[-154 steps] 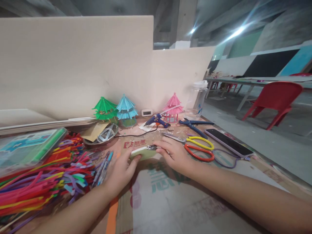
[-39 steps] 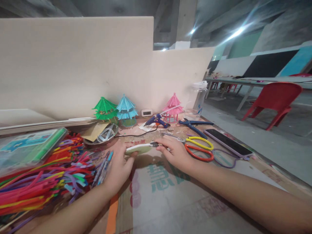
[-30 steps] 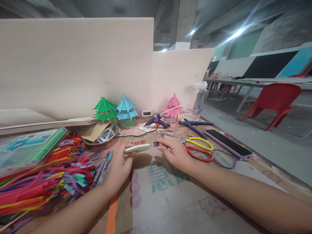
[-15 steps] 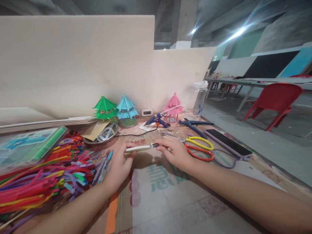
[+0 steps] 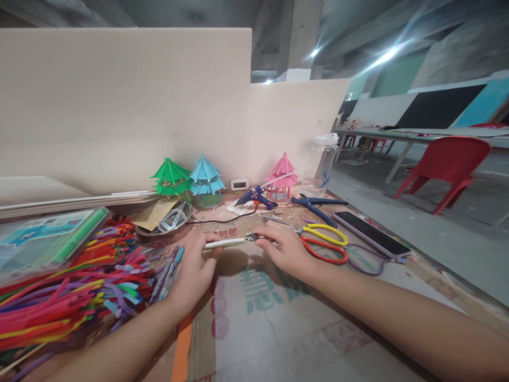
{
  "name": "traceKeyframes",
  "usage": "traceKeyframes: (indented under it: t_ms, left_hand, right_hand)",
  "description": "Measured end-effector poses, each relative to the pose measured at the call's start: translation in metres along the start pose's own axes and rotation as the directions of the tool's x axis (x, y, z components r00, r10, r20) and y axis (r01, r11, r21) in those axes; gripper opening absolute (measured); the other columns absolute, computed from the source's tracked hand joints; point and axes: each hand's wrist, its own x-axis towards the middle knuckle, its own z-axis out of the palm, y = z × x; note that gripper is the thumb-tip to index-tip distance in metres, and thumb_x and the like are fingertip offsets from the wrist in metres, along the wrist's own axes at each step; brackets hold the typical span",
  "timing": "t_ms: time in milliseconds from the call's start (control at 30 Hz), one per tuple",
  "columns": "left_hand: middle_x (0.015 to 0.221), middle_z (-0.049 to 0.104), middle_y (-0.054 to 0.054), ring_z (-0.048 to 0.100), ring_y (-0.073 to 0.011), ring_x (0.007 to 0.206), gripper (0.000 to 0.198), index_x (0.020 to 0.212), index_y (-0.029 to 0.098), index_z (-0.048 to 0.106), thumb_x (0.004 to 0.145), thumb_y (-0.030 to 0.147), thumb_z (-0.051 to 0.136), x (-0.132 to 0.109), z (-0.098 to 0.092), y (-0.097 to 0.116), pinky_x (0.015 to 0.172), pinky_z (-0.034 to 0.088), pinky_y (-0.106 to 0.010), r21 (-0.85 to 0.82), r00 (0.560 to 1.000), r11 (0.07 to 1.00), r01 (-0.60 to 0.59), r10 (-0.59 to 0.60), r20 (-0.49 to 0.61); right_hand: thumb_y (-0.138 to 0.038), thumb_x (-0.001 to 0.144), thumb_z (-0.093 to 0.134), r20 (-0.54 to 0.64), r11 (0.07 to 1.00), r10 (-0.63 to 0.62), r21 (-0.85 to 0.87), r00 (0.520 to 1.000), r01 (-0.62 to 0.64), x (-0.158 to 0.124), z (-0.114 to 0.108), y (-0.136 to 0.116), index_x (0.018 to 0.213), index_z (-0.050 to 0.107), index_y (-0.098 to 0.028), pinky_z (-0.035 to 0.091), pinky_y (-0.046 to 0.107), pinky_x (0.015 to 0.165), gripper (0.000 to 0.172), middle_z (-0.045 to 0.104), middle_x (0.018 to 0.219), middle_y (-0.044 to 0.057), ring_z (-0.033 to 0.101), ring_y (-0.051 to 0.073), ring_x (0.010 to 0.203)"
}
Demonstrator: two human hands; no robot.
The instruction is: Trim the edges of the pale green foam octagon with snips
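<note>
A slim white rod with a dark end (image 5: 228,243) is held level between my two hands, just above the work surface. My left hand (image 5: 198,268) has its thumb and fingers closed round the white left part. Fingers and thumb of my right hand (image 5: 280,245) pinch the dark part at the right end. Whether that dark part belongs to the rod or is a separate piece, I cannot tell. Yellow-and-red-handled scissors (image 5: 325,245) lie just right of my right hand. Beside my left wrist are several pens (image 5: 169,273).
Colourful pipe cleaners (image 5: 59,302) and a clear plastic case (image 5: 51,239) fill the left. Behind stand green (image 5: 170,172), blue (image 5: 207,178) and pink (image 5: 283,172) little pavilions, a glue gun (image 5: 256,196) and a bottle (image 5: 324,159). Pliers (image 5: 318,204) and a phone (image 5: 369,233) lie right.
Both hands keep nearly the same place and grip. At the rod's dark end, the small white spiky marks look different now. The view has shifted very slightly.
</note>
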Motion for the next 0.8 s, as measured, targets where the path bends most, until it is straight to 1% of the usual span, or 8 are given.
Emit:
traceKeyframes:
  t_ms: [100, 300, 467, 600, 667, 800]
  left_hand:
    - [0.094, 0.058, -0.002, 0.054, -0.019, 0.095, 0.012, 0.093, 0.022, 0.051, 0.084, 0.027, 0.045, -0.0007, -0.0006, 0.0023, 0.085, 0.042, -0.031, 0.021, 1.0, 1.0, -0.019, 0.02, -0.003]
    - [0.09, 0.06, -0.001, 0.056, -0.0178, 0.091, 0.01, 0.089, 0.022, 0.052, 0.084, 0.025, 0.044, -0.0004, -0.0024, 0.0063, 0.083, 0.043, -0.028, 0.021, 0.999, 0.999, -0.05, 0.05, 0.012]
    - [0.091, 0.059, -0.002, 0.055, -0.0188, 0.093, 0.011, 0.09, 0.022, 0.052, 0.084, 0.026, 0.044, -0.0001, -0.0027, 0.0046, 0.084, 0.042, -0.03, 0.041, 0.999, 0.998, -0.049, 0.049, 0.014]
    - [0.089, 0.059, -0.002, 0.056, -0.0186, 0.091, 0.012, 0.089, 0.022, 0.052, 0.085, 0.028, 0.043, -0.0005, -0.0033, 0.0072, 0.082, 0.042, -0.03, 0.013, 0.997, 0.999, -0.035, 0.035, 0.066]
    - [0.089, 0.06, -0.002, 0.056, -0.0188, 0.091, 0.013, 0.089, 0.022, 0.052, 0.086, 0.03, 0.043, -0.0005, -0.0034, 0.0082, 0.082, 0.042, -0.03, 0.018, 0.997, 0.999, -0.028, 0.027, 0.079]
    - [0.092, 0.06, -0.002, 0.056, -0.0195, 0.093, 0.013, 0.091, 0.022, 0.053, 0.084, 0.029, 0.044, 0.0002, -0.0027, 0.006, 0.082, 0.043, -0.03, 0.024, 1.0, 1.0, -0.007, 0.007, 0.013]
  right_hand:
    - [-0.04, 0.09, 0.045, 0.04, 1.0, 0.014, -0.015, 0.999, -0.013, -0.0005, 0.0, -0.001, 0.096, 0.068, -0.018, 0.045, 0.031, 0.066, 0.032, 0.062, 0.077, 0.006, 0.057, 0.019, 0.073]
    - [-0.038, 0.09, 0.045, 0.065, 1.0, -0.014, 0.009, 0.998, 0.013, 0.0002, -0.0007, -0.0024, 0.095, 0.068, -0.019, 0.044, 0.027, 0.061, 0.03, 0.062, 0.076, 0.005, 0.057, 0.017, 0.069]
    - [-0.038, 0.09, 0.047, 0.038, 0.999, -0.028, 0.017, 0.999, 0.028, 0.0014, -0.0007, -0.0017, 0.093, 0.07, -0.02, 0.042, 0.026, 0.059, 0.029, 0.06, 0.071, 0.004, 0.055, 0.015, 0.066]
    - [-0.036, 0.091, 0.046, 0.048, 0.999, -0.047, 0.024, 0.998, 0.046, 0.0017, -0.0012, -0.0027, 0.091, 0.07, -0.019, 0.041, 0.026, 0.059, 0.03, 0.06, 0.07, 0.004, 0.055, 0.016, 0.066]
    - [-0.036, 0.09, 0.046, 0.062, 0.999, -0.035, 0.031, 0.997, 0.033, 0.0014, -0.0009, -0.0023, 0.092, 0.07, -0.019, 0.043, 0.027, 0.062, 0.028, 0.062, 0.073, 0.005, 0.056, 0.016, 0.069]
    - [-0.036, 0.089, 0.049, 0.014, 0.997, 0.039, 0.069, 0.999, -0.04, 0.0004, 0.0012, 0.0027, 0.096, 0.067, -0.02, 0.045, 0.029, 0.067, 0.025, 0.064, 0.08, 0.005, 0.058, 0.017, 0.074]
